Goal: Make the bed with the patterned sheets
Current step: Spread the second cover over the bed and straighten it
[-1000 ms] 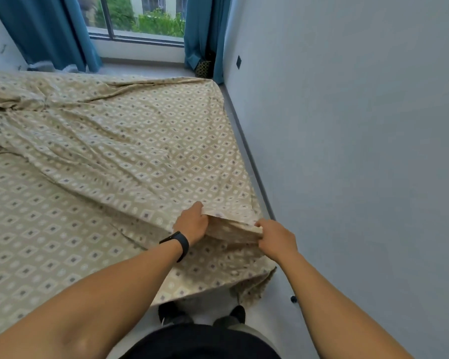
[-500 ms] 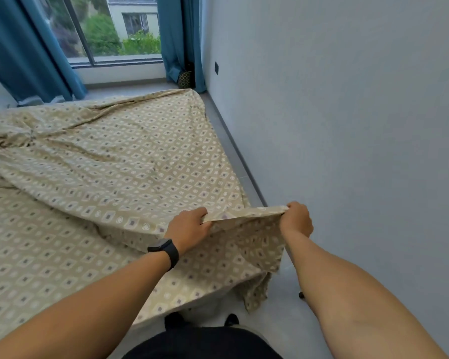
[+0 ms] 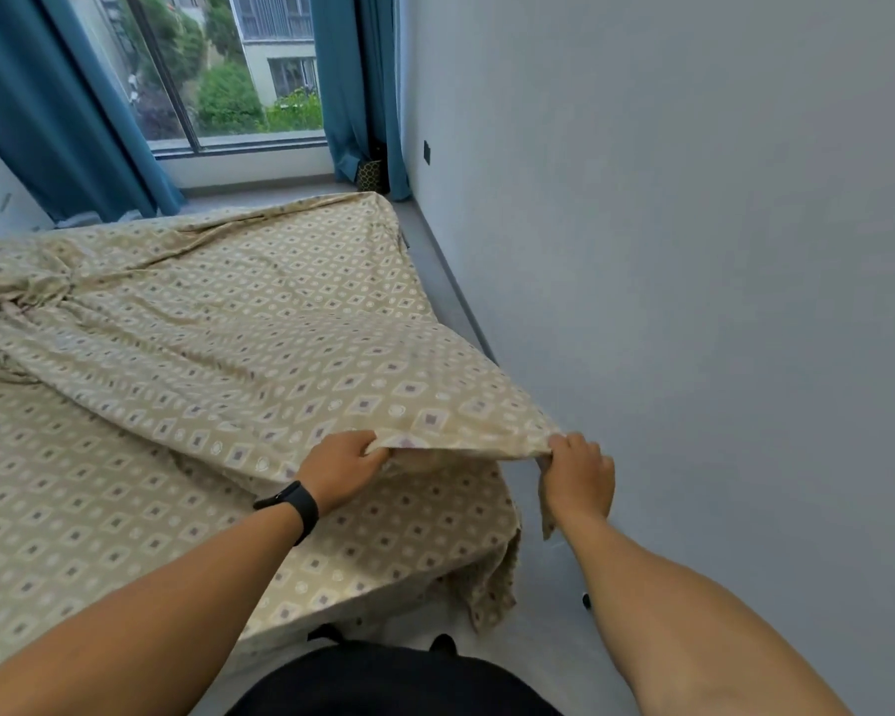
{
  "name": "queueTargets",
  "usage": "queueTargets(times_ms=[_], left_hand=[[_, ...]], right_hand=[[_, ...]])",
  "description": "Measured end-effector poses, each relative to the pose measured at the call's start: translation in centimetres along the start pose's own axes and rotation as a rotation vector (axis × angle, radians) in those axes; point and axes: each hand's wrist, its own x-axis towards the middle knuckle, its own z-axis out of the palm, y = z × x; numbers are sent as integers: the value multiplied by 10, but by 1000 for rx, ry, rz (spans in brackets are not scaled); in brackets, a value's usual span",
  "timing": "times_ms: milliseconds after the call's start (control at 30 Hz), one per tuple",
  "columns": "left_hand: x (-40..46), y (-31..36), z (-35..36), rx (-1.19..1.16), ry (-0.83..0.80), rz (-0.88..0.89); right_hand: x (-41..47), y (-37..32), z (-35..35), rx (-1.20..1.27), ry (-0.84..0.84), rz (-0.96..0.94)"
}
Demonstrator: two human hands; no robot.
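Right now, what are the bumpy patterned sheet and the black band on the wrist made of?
Patterned sheet: thin woven cloth, probably cotton, matte; it wrinkles and drapes softly where both hands lift it. Black wristband: smooth, slightly shiny, likely rubber or silicone, though I can't be sure.

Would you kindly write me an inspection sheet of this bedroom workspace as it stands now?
Surface: bed covered with a patterned layer, flat near the person.
Job's things: patterned sheet lies across the bed, bunched and wrinkled at far left; its near edge is lifted off the bed.
Clutter: small dark object on the floor by the wall; cannot tell what.
Grippers: left hand and right hand each grip the lifted sheet edge, apart.
Cables: nothing seen.
Surroundings: grey wall at right, window with blue curtains beyond the bed.
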Motion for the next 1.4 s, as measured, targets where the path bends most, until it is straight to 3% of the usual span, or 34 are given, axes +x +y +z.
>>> queueTargets(times_ms=[133,267,400,600,800,933,1033,1100,1200,1267,1400], left_hand=[[-15,1,27,125,-187,-24],[-21,5,41,147,-230,-53],[-24,6,45,198,-210,-28],[-25,-7,32,440,-107,80],[-14,-70,3,600,66,-156],[-6,-125,-35,539,212,-354],[-7,-171,-69,327,284,-483],[-7,-188,-86,172,307,-470],[-4,-190,-109,-34,267,-364],[-4,-176,-121,-30,218,-279],[-21,-157,-150,111,248,-68]], right_hand=[[-32,5,17,-101,-462,98],[-42,-36,20,110,-656,-81],[-53,-102,11,187,-573,-357],[-48,-119,14,323,-276,-323],[-36,-123,7,367,23,-321],[-17,-136,-7,326,95,-93],[-5,-152,-18,290,49,141],[0,-171,-23,189,-68,173],[0,-236,-22,51,-295,-129],[-11,-299,-18,74,-413,-332],[-41,-401,-12,234,-410,-435]])
